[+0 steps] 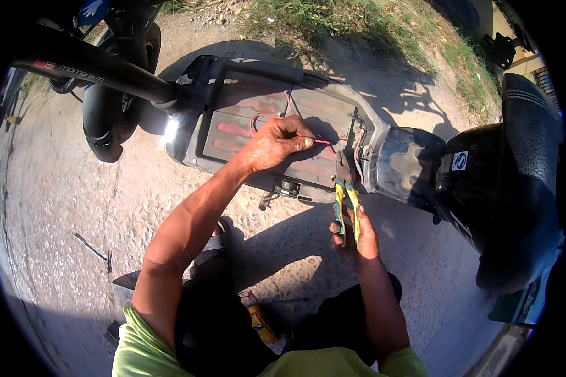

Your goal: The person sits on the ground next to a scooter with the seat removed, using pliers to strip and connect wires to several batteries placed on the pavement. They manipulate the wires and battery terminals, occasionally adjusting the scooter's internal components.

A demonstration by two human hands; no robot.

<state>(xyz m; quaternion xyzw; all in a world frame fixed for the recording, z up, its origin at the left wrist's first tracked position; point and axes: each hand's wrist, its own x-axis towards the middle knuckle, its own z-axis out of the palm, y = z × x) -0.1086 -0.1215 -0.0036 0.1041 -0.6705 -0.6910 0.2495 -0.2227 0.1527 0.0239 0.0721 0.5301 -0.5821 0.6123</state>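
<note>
Over the uncovered footboard compartment [233, 94] of an electric scooter, my left hand [277, 141] pinches a red wire [321, 141] between thumb and finger. My right hand [356, 235] is wrapped round the yellow-and-green handles of a pair of pliers [344, 179]. Their dark jaws point away from me, close to the wire's right end; whether they touch it I cannot tell. Inside the compartment lies a grey surface with reddish patches, and thin red and black wires run across it. More wires [360, 141] bunch at its right edge.
The scooter's black seat [528, 182] stands at the right, its front wheel [107, 119] and steering column [107, 75] at the upper left. A yellow meter-like device [262, 323] lies between my legs. On the concrete at left is a thin metal tool [93, 249]. Grass [333, 25] grows beyond.
</note>
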